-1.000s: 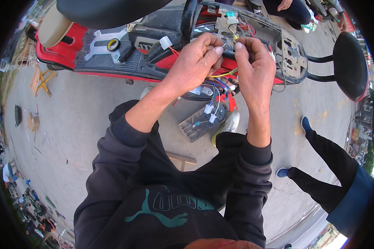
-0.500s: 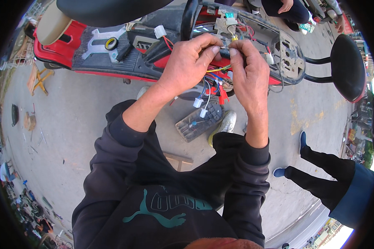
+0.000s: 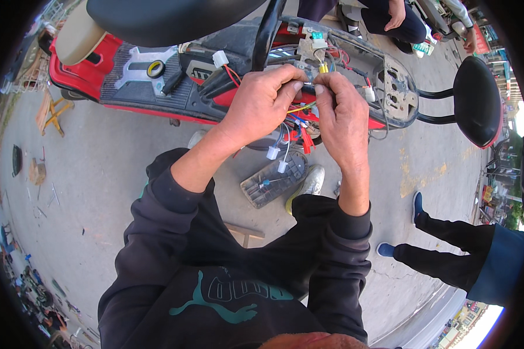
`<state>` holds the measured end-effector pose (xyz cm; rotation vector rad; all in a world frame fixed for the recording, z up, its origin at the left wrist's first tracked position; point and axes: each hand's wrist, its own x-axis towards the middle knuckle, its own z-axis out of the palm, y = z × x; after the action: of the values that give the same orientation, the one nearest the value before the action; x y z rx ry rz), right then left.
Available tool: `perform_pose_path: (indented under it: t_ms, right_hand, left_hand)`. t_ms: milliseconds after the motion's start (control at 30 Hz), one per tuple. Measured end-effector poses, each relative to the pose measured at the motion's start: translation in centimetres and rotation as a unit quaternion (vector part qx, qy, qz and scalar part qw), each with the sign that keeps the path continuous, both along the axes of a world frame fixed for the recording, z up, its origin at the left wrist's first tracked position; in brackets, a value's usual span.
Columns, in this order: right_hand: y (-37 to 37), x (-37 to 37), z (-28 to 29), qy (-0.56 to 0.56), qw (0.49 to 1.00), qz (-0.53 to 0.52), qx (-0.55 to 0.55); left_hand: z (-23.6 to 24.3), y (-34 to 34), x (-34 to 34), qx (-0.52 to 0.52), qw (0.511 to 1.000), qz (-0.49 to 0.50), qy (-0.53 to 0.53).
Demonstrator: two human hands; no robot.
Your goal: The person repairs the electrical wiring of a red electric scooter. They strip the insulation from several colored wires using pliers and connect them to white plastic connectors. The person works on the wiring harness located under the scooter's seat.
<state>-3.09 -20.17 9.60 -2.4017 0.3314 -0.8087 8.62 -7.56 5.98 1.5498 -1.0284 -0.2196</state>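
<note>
Over the opened body of a red and black electric scooter (image 3: 221,100), my hands meet thumb to thumb. My left hand (image 3: 259,107) pinches a thin wire between thumb and forefinger. Close beside it, my right hand (image 3: 344,119) pinches the same spot; the fingers mostly hide the wire. Yellow and blue wires run out below, ending in white plugs (image 3: 272,152) and red connectors (image 3: 307,141) that hang down the side. A yellow connector (image 3: 324,68) sits just beyond my right fingertips. Left of my hands, another white plug (image 3: 220,58) stands up on red wires.
A tape roll (image 3: 150,74) lies on the scooter's footboard. Below, a black panel (image 3: 279,185) carries a screwdriver (image 3: 266,183). The padded backrest (image 3: 477,102) juts out right. One person (image 3: 448,253) stands at right; another person's hand (image 3: 396,14) shows beyond the scooter.
The view has shifted slightly, so the scooter sits a little lower and further left on its right side. Both hands keep their pinch, with the fingertips only slightly changed.
</note>
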Motion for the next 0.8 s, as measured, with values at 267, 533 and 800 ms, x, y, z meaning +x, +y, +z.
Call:
perform_pose_path:
  t_ms: [267,533,800]
  right_hand:
    - [0.4,0.0,-0.1,0.021,0.999,-0.006,-0.043]
    - [0.2,-0.2,0.1,0.041,0.999,0.015,-0.011]
    - [-0.4,-0.5,-0.3,0.024,0.999,0.007,0.033]
  left_hand:
    - [-0.5,0.0,0.0,-0.010,0.994,0.028,-0.107]
    - [0.0,0.3,0.3,0.045,0.997,0.011,-0.057]
    - [0.1,0.4,0.6,0.063,0.998,-0.013,-0.017]
